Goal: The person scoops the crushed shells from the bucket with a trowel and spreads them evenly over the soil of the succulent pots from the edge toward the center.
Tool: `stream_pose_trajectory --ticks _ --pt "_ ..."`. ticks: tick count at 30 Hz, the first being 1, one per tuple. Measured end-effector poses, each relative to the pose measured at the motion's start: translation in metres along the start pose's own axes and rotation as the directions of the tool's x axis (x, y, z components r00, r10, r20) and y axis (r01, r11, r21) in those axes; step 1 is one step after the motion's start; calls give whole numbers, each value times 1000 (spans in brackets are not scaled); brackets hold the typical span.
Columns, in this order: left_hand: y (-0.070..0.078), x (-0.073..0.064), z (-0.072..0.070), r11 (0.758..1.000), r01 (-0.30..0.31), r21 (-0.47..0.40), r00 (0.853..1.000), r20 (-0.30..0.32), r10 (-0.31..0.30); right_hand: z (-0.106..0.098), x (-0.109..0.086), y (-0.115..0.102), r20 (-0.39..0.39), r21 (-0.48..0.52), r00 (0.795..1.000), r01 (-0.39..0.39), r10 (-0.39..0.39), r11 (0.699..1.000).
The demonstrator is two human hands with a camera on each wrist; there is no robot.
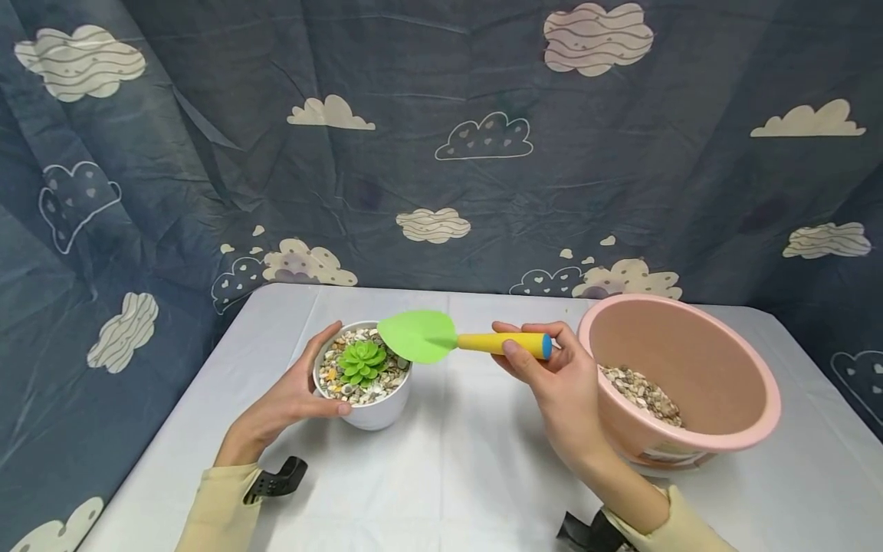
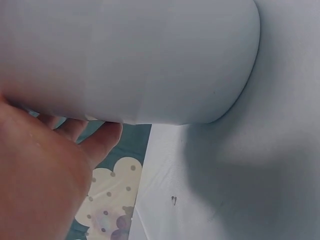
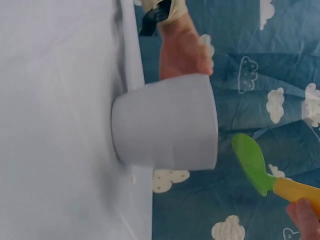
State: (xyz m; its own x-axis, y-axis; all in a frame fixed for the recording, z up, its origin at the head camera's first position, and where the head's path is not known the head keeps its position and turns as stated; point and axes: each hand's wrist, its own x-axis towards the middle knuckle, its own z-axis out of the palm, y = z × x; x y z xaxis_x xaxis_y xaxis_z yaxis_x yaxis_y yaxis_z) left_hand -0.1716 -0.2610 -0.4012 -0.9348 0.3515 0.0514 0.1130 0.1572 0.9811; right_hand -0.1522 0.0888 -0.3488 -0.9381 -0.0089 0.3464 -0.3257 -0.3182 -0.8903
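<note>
A white pot filled with small pebbles and a green succulent stands on the table at centre left. My left hand holds it from the left, thumb at the near side of the rim and fingers round the far side. Seen from the left wrist, the pot wall fills the upper part. My right hand pinches the yellow handle of a toy trowel. Its green blade points left and overlaps the pot's right rim in the head view; the right wrist view has the blade beyond the pot's rim.
A large pink tub stands on the right, beside my right forearm, with a heap of pebbles at its bottom. White cloth covers the table. A dark blue cloud-patterned curtain hangs behind and along the sides.
</note>
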Motion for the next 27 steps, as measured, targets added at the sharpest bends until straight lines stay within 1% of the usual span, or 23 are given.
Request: stream_pose_trajectory --ticks 2,7,12,14,16,20,22,25,27 --pt "1 0 0 1000 0 5 1000 3 0 -1 -2 -5 -5 21 1000 -16 16 1000" --pt "1 -1 0 1000 -4 25 1000 6 4 -6 -5 -18 -4 67 1000 -21 21 998" --pt "1 0 0 1000 -10 21 1000 6 9 -18 -6 -36 24 155 1000 0 -4 988" --pt "1 0 0 1000 -10 13 1000 7 10 -25 -7 -45 13 190 1000 14 -17 982" --pt "1 0 0 1000 -6 9 1000 8 6 -34 -7 -57 3 213 999 31 -33 977" --pt "1 0 -1 1000 3 6 1000 1 -3 -55 -6 -80 -5 217 998 56 -56 975" --pt "2 0 0 1000 0 -2 1000 1 0 -67 -4 -90 -7 256 998 59 -59 965" --pt "2 -1 1 1000 -1 -10 1000 3 1 -86 -1 -100 -46 322 997 78 -67 943" --pt "2 -1 2 1000 1 -8 1000 3 -1 -100 3 -107 -89 326 993 98 -73 940"
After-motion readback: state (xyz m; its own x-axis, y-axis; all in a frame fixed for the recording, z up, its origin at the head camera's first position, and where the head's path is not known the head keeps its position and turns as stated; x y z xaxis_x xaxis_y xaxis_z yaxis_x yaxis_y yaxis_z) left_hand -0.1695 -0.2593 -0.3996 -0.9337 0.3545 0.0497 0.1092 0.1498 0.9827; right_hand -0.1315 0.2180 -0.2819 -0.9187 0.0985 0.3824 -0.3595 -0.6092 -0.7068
